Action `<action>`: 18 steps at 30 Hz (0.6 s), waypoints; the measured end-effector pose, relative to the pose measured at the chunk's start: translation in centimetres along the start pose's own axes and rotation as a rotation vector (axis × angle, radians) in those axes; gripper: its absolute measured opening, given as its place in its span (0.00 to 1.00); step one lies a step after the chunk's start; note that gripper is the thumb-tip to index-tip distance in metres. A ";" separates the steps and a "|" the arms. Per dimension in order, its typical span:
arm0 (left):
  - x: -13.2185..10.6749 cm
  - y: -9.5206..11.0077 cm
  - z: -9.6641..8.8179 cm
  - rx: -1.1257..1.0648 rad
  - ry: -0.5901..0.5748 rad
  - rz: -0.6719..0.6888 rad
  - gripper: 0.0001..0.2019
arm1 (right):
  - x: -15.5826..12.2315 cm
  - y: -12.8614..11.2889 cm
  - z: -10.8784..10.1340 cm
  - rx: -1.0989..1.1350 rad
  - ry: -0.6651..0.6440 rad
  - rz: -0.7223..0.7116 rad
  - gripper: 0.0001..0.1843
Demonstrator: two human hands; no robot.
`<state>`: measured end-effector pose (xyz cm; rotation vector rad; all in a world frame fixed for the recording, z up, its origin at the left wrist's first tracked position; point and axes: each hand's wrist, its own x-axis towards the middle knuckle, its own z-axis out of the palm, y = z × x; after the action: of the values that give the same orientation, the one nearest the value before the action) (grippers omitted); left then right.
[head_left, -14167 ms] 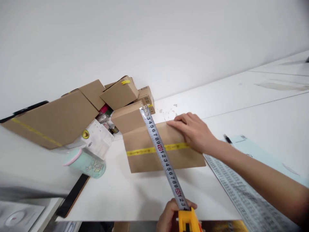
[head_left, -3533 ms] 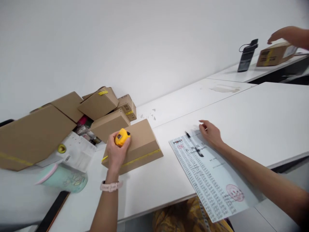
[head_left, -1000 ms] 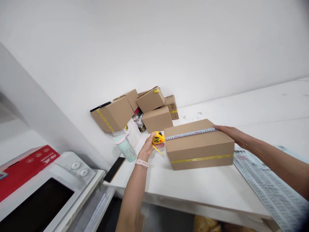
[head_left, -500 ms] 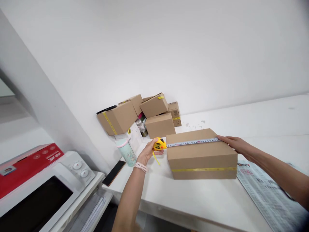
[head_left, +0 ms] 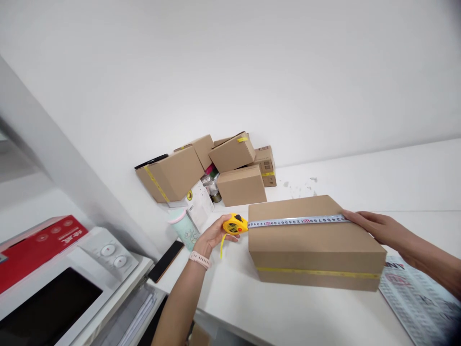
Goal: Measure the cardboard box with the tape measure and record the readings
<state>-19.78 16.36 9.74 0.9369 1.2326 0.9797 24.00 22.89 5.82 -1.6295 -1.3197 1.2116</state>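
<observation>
A brown cardboard box (head_left: 313, 247) with a yellow tape band lies on the white table (head_left: 288, 312). A steel measuring blade (head_left: 295, 221) stretches across the box top from left edge to right edge. My left hand (head_left: 212, 235) grips the yellow tape measure case (head_left: 235, 224) at the box's left end. My right hand (head_left: 374, 227) lies at the right edge with fingers extended, pressing the blade's tip down on the box.
Several cardboard boxes (head_left: 230, 158) are piled against the wall, with a mint green cup (head_left: 183, 228) and a black phone (head_left: 165, 254) near them. A printed sheet (head_left: 418, 302) lies at the right. A white microwave (head_left: 65, 288) with a red box (head_left: 36, 245) stands lower left.
The view has shifted closer to the box. Both hands keep the tape stretched along the box top; the case sits slightly lower at the left edge.
</observation>
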 end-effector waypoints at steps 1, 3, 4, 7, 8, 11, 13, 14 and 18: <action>0.1 0.2 -0.1 0.018 0.000 -0.004 0.19 | -0.1 0.0 0.0 -0.002 0.006 0.006 0.30; 0.2 0.7 -0.3 0.055 0.001 -0.008 0.19 | -0.1 -0.1 0.0 -0.015 0.013 0.000 0.30; 0.3 0.9 -0.4 0.075 0.000 -0.009 0.19 | -0.1 0.0 0.0 -0.026 0.014 -0.012 0.30; 0.3 1.6 -0.7 0.134 -0.012 -0.014 0.18 | -0.2 0.1 -0.1 -0.071 0.017 -0.059 0.32; 0.3 1.8 -0.7 0.153 -0.016 -0.015 0.18 | -0.2 0.2 -0.2 -0.081 0.018 -0.073 0.33; 0.2 2.1 -0.8 0.197 -0.024 -0.011 0.18 | -0.2 0.4 -0.2 -0.099 0.019 -0.105 0.34; 0.1 2.1 -0.7 0.217 -0.025 -0.002 0.17 | -0.1 0.5 -0.3 -0.113 0.018 -0.119 0.33; 0.0 2.1 -0.6 0.224 -0.024 0.004 0.17 | 0.0 0.5 -0.3 -0.123 0.019 -0.123 0.34; -0.1 2.0 -0.4 0.254 -0.027 0.034 0.17 | 0.1 0.5 -0.2 -0.160 0.027 -0.138 0.33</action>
<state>-20.40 16.87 11.67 1.1687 1.3432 0.8462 24.39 22.86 5.36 -1.6284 -1.5185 1.0210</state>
